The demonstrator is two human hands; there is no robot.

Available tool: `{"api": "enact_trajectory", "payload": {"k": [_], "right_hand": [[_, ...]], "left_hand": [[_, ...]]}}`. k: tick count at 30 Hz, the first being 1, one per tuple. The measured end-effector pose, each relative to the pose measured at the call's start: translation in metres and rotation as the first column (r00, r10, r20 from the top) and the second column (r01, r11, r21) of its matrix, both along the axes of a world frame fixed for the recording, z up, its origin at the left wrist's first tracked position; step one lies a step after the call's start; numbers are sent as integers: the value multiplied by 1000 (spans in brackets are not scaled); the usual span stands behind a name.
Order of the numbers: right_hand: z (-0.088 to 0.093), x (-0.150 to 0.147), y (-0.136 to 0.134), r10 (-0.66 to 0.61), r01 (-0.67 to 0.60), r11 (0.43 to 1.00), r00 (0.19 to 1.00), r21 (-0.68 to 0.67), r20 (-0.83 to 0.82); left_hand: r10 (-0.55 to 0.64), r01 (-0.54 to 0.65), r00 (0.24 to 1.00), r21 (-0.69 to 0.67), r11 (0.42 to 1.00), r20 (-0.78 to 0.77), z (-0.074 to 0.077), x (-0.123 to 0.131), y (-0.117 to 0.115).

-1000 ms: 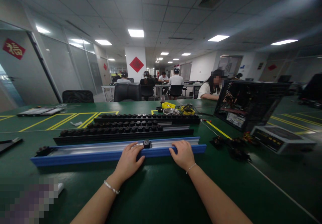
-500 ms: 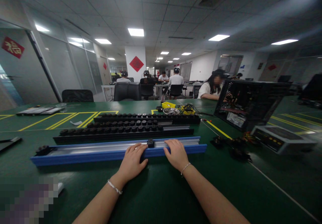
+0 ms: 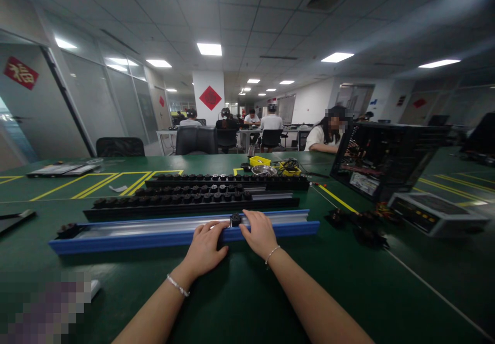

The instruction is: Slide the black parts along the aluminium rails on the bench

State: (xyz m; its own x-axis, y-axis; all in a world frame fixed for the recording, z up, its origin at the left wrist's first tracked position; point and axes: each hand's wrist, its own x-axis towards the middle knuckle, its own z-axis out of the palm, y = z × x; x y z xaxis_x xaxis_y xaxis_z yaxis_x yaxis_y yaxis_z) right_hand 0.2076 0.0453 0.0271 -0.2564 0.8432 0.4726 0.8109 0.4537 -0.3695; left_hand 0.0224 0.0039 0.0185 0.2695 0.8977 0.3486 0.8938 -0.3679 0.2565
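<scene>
1. Dark flat slab (image 3: pixel 58 170), at the far left of the table (image 3: pixel 240 302); pale sheets on top.
2. Blue rail (image 3: pixel 147 241), trough form, laid crosswise; two raised long walls, silvery floor. Contents: black end piece (image 3: pixel 68 230) at the left end; small black block (image 3: pixel 235 220) right of the middle, between the two hands. Silvery floor lies exposed from end piece to left hand, and from right hand to right end.
3. Black rails (image 3: pixel 193 209), several, parallel and close behind the blue one; rows of dark round-topped pieces along them, a silvery stretch showing at the right of the nearest.
4. Left hand (image 3: pixel 204 247): fingers bent over the near wall, tips just beside the block's left side; whether the grip pinches the wall cannot be told.
5. Right hand (image 3: pixel 260 234): grip curved over the near wall, fingertips at the block's right side; whether clasped on it cannot be told.
6. Yellow bin (image 3: pixel 260 162), contents unclear; metal bowl (image 3: pixel 264 170) before it; dark cables (image 3: pixel 290 165) bundled over a second yellow bin, to the right.
7. Black computer case (image 3: pixel 419 161), side open, boards within; green surface separates it from the rail's right end.
8. Grey metal box (image 3: pixel 439 215), beside the case.
</scene>
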Motion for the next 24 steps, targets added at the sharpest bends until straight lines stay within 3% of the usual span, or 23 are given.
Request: {"api": "enact_trajectory", "payload": {"k": [9,24], "right_hand": [[9,-16,3,-66,66,990,998,-121,4],[11,-24,3,-132,127,986,991,-110,-37]], "left_hand": [[-8,9,1000,-22,1000,9,4,2,-1],[-19,19,1000,-11,1000,-7,3,1,-1]]}}
